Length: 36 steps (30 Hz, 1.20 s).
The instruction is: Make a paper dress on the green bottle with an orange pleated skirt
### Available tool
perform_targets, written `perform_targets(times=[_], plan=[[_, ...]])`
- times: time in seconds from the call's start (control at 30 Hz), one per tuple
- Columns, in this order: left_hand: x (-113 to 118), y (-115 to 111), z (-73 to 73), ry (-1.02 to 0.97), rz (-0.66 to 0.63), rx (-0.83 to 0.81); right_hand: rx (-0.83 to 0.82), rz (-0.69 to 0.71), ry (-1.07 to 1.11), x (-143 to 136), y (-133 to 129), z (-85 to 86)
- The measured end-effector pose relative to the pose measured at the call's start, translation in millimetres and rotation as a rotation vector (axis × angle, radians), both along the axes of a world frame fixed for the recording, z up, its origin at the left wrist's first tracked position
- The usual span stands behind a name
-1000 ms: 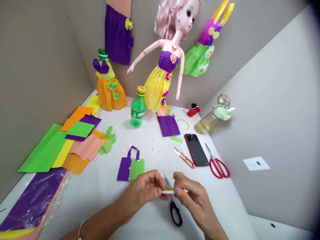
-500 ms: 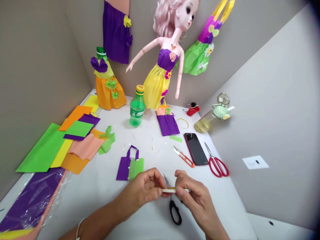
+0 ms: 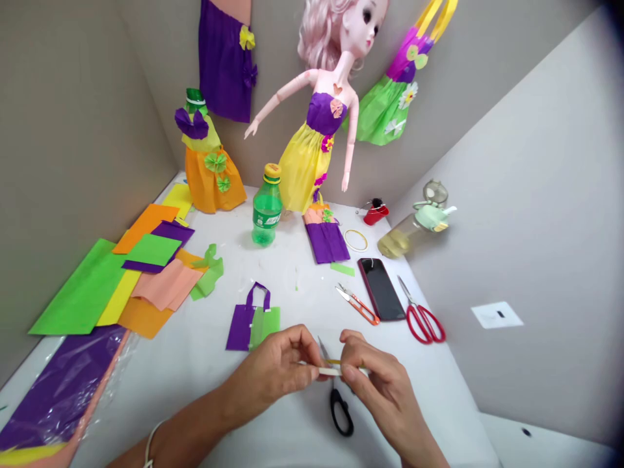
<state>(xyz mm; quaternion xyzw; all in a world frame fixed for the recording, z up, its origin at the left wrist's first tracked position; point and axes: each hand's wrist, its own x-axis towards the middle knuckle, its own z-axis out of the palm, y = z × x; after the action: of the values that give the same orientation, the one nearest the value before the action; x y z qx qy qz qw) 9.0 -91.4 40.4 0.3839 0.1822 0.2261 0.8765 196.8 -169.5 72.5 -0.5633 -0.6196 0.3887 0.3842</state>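
Above the front of the table, my left hand (image 3: 287, 364) pinches one side of a thin roll of tape (image 3: 330, 372), white outside and yellow inside. The fingers of my right hand (image 3: 373, 374) are closed on its other side, so much of the ring is hidden. Black-handled scissors (image 3: 342, 414) lie on the table below, partly covered by my right hand, with a blade showing between the hands. Beyond my left hand lies a small purple and green fabric bag (image 3: 238, 327) with a purple handle loop.
Coloured fabric sheets (image 3: 78, 286) overlap at left. A green bottle (image 3: 266, 211) and a dressed doll (image 3: 326, 117) stand behind. At right lie orange thread snips (image 3: 358, 304), a phone (image 3: 381, 289), red scissors (image 3: 426, 324), another tape ring (image 3: 355, 240) and a tilted drinking bottle (image 3: 402, 237).
The roll of tape is tilted slightly, and more of its yellow inside shows between my fingers. Both hands stay in nearly the same place.
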Motion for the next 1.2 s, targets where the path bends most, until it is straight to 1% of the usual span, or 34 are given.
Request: perform_targets(times=[0.2, 0.27, 0.43, 0.5, 0.53, 0.6, 0.63, 0.7, 0.77, 0.83, 0.9, 1.0, 1.1, 1.2], plan=[[0.9, -0.5, -5.0, -0.026, 0.015, 0.015, -0.013, 0.000, -0.039, -1.5, 0.9, -1.6], [0.7, 0.5, -2.5, -0.038, 0.018, 0.020, -0.014, -0.005, -0.044, -0.9, 0.5, -0.8], [-4.4, 6.5, 9.8, -0.028, 0.045, -0.018, 0.031, -0.025, -0.060, -0.4, 1.3, 2.6], [-7.4, 8.9, 10.7, 0.024, 0.112, -0.014, 0.106, -0.040, -0.100, -1.3, 2.3, 4.0], [-8.7, 9.7, 9.8, 0.058, 0.157, -0.005, 0.169, -0.046, -0.141, -1.9, 3.0, 4.7], [-10.4, 10.4, 6.8, 0.121, 0.227, 0.009, 0.320, -0.052, -0.272, -3.0, 4.5, 5.8], [-10.7, 10.0, 5.5, 0.140, 0.240, 0.006, 0.392, -0.051, -0.355, -3.5, 5.4, 6.0], [-10.1, 7.8, 4.6, 0.139, 0.217, -0.029, 0.510, -0.037, -0.517, -4.4, 7.2, 5.2], [-8.2, 4.5, 5.9, 0.102, 0.178, -0.111, 0.596, -0.032, -0.656, -5.1, 8.7, 2.4], [-5.5, 1.0, 7.9, 0.040, 0.166, -0.208, 0.670, -0.021, -0.775, -5.2, 9.3, -1.6], [-2.7, -1.4, 8.8, -0.019, 0.183, -0.294, 0.723, -0.005, -0.864, -4.1, 9.0, -5.2], [0.9, -2.4, 7.7, -0.067, 0.218, -0.376, 0.785, 0.054, -0.949, 0.1, 8.0, -6.6], [3.2, -1.3, 6.9, -0.096, 0.243, -0.436, 0.825, 0.148, -1.022, 5.8, 8.6, -2.5], [3.7, 0.1, 8.6, -0.107, 0.256, -0.465, 0.823, 0.213, -1.066, 11.2, 10.9, 2.3]])
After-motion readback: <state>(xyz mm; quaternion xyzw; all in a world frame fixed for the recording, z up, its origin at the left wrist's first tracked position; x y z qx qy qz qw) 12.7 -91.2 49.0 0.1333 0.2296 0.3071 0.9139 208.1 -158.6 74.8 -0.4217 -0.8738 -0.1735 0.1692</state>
